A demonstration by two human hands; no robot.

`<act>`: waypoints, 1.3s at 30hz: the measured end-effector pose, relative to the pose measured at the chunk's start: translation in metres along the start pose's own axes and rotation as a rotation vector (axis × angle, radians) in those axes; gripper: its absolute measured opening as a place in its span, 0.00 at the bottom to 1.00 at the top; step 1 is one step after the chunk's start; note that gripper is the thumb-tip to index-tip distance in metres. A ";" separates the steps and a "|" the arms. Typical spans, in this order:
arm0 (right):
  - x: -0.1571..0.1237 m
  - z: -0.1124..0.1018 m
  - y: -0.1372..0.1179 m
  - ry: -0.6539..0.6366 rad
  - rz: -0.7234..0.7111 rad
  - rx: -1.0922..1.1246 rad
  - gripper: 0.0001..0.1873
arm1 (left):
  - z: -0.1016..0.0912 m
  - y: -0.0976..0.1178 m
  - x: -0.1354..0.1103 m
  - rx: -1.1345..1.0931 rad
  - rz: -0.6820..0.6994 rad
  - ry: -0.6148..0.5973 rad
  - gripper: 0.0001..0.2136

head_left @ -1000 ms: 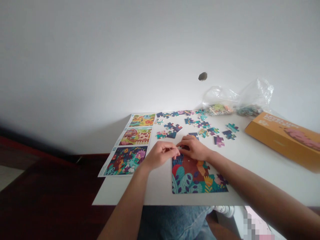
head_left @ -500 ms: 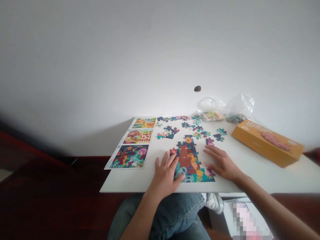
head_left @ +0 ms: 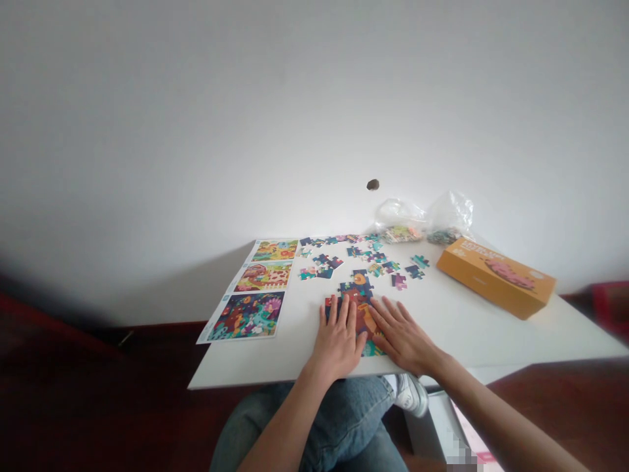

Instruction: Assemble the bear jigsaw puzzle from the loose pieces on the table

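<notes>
A: Where's the multicoloured cardboard jigsaw puzzle (head_left: 361,307)?
B: Near the front edge of the white table (head_left: 457,341), between the left hand (head_left: 337,342) and right hand (head_left: 401,339).
A: Holding it?
B: No, both lie flat and open against its 2 sides, fingers spread, hands apart.

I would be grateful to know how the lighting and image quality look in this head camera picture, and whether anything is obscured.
In the head view, the wall is softly and evenly lit, the floor sinks into dark shadow, the table looks tilted and wide-angle stretched, the puzzle stays fairly sharp, and a pixelated patch hides something at the bottom edge.
</notes>
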State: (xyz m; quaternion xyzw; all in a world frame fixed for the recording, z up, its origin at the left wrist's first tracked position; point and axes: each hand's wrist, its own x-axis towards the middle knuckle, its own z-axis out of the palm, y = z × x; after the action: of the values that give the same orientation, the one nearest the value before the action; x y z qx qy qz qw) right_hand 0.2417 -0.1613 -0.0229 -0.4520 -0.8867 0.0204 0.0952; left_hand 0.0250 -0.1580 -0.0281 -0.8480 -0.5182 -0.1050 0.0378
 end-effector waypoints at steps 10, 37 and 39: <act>0.011 0.000 -0.007 -0.020 0.013 -0.053 0.34 | 0.012 -0.005 0.022 0.014 0.032 -0.009 0.30; 0.016 0.004 -0.007 0.114 0.044 -0.045 0.34 | 0.015 -0.008 0.085 -0.038 0.019 -0.110 0.29; 0.016 0.004 -0.007 0.119 0.038 -0.052 0.34 | 0.016 -0.008 0.083 -0.032 0.015 -0.095 0.29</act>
State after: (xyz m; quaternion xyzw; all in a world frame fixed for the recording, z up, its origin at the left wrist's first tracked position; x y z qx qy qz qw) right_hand 0.2256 -0.1522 -0.0238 -0.4714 -0.8711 -0.0277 0.1353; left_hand 0.0564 -0.0796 -0.0257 -0.8565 -0.5111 -0.0726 0.0002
